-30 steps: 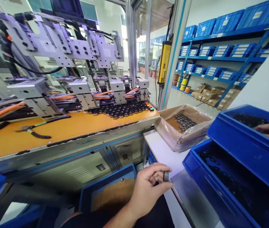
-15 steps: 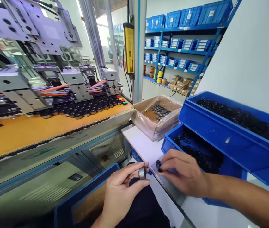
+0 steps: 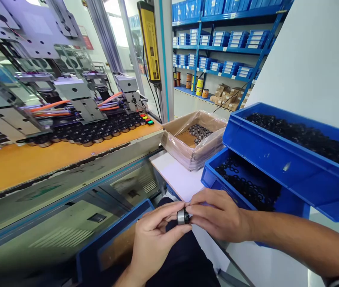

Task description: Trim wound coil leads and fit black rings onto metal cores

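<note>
Between the thumb and fingers of my left hand [image 3: 154,231] is a stator core [image 3: 181,217], a short grey metal ring turned on its side. My right hand [image 3: 218,215] meets it from the right, its fingers closed around a black plastic end piece [image 3: 187,216] that sits against the ring's right face. The right fingers partly cover this piece, so I cannot tell whether it is fully seated. Both hands are over my lap, by the edge of the white side table [image 3: 172,169].
A plastic-lined carton [image 3: 184,156] holds metal cores. Right of it, a blue bin [image 3: 277,149] of black parts rests over a lower blue bin [image 3: 209,175]. On the left, black-capped cores [image 3: 97,129] stand in rows on the orange machine bench [image 3: 58,157]. Another blue bin [image 3: 115,223] is below.
My right hand has moved left from above the side table, bringing the black end piece against the core. My left hand stays nearly in place. The camera view has shifted slightly.
</note>
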{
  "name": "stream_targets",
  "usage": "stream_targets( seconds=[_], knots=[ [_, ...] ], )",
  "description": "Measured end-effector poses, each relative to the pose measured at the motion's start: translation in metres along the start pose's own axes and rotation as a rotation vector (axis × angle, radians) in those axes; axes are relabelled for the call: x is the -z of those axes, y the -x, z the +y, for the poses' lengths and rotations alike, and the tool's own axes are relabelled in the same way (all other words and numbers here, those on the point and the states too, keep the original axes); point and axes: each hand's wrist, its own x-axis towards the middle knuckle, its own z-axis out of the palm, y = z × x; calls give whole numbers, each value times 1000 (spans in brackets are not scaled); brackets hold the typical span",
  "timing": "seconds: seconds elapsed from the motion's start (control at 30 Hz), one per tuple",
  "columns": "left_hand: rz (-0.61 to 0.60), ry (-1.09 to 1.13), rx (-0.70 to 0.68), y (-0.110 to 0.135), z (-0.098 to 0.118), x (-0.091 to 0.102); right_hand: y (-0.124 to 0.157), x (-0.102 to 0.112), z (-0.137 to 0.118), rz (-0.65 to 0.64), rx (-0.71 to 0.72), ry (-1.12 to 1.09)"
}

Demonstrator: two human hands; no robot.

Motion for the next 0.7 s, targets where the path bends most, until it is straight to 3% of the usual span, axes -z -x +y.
stream_targets(
  seconds=[0.3,0.7],
  knots=[
    [-49,162,142,6,-7,0,1,2,3,-30,127,-33],
    [-78,240,257,8,-10,4,2,3,3,-69,168,-30]
  ],
)
